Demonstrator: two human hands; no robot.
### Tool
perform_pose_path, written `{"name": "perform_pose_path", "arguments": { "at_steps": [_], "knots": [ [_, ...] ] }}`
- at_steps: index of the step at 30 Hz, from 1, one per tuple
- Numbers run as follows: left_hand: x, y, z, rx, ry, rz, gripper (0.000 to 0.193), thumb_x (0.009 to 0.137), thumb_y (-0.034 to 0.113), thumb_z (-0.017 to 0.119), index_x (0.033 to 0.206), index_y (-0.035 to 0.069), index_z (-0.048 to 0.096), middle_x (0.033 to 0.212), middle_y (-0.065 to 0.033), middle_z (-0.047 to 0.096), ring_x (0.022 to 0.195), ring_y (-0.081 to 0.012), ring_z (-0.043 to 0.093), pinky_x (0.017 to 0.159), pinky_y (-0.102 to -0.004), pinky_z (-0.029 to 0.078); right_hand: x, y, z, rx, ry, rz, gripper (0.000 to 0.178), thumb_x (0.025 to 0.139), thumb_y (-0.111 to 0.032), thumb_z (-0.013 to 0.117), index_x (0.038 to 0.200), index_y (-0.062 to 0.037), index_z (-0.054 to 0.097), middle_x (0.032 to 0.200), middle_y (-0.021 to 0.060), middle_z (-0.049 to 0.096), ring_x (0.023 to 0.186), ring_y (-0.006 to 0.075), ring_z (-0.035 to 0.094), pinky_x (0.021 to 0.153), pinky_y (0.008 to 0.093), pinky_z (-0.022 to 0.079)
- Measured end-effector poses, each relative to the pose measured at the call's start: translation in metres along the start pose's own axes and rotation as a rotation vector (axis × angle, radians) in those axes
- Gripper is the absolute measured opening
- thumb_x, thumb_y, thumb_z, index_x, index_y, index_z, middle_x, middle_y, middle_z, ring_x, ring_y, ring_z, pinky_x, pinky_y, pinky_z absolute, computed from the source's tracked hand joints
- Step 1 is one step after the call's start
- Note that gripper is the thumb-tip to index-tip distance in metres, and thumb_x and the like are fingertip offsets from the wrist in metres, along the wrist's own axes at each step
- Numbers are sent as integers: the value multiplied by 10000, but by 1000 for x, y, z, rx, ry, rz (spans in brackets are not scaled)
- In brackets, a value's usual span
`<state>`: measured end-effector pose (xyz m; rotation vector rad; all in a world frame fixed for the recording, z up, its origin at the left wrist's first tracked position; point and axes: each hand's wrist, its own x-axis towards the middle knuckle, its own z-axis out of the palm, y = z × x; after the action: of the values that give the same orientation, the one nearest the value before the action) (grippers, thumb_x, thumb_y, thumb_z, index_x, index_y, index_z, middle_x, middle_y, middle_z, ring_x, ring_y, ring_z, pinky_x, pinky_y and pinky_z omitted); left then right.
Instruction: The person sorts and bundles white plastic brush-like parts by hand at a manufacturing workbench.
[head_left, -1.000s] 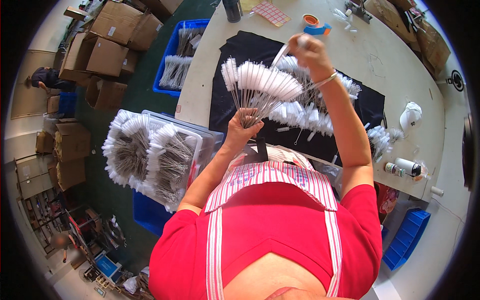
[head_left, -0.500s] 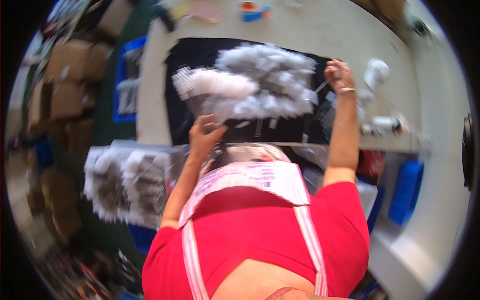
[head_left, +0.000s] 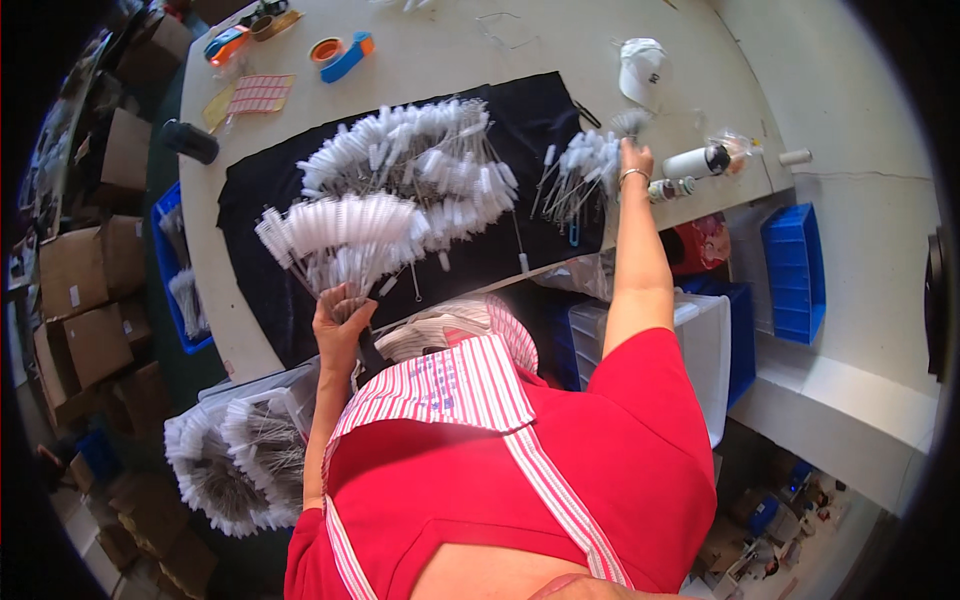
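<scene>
My left hand (head_left: 343,312) is closed round the wire stems of a fanned bunch of white-bristled brushes (head_left: 345,228), heads pointing away from me. Just beyond lies a large heap of similar white brushes (head_left: 440,180) on a black cloth (head_left: 262,190). On the right, my right hand (head_left: 636,160) is closed at the edge of a smaller pile of brushes (head_left: 588,158). A greyish brush head (head_left: 630,122) shows right above its fingertips, the stem hidden by the fingers. A few single brushes lie loose near the cloth's front edge.
A white cap (head_left: 643,72), a white bottle (head_left: 690,163) and a small jar (head_left: 670,189) are by my right hand. Far left on the table (head_left: 430,50) are a tape dispenser (head_left: 345,60) and a dark cylinder (head_left: 190,142). More brushes (head_left: 240,460) fill a container at my left.
My view has turned, shifting the table. My left hand, formerly with fingers apart beside the fanned brushes, now grips their stems. My right hand has moved from beside the heap to the smaller pile.
</scene>
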<state>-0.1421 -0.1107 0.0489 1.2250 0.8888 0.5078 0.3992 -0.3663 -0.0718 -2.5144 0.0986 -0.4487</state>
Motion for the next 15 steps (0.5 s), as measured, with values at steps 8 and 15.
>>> {"name": "perform_pose_path", "arguments": {
  "at_steps": [8, 15],
  "knots": [
    [-4, 5, 7, 75, -84, -65, 390, 692, 50, 725, 1035, 13, 543, 827, -51, 622, 733, -77, 563, 642, -211, 456, -175, -315, -128, 1413, -1240, -495, 304, 938, -161, 414, 1105, 50, 557, 1121, 134, 579, 1037, 200, 552, 934, 290, 409],
    [-16, 13, -15, -51, -26, 31, 361, 702, 5, 717, 1015, 18, 538, 788, -11, 621, 661, -44, 555, 582, -188, 462, -305, -401, -132, 832, -1502, -1369, 476, 954, -387, 284, 1174, -51, 538, 1170, 132, 562, 1059, 234, 546, 890, 317, 428]
  ]
}}
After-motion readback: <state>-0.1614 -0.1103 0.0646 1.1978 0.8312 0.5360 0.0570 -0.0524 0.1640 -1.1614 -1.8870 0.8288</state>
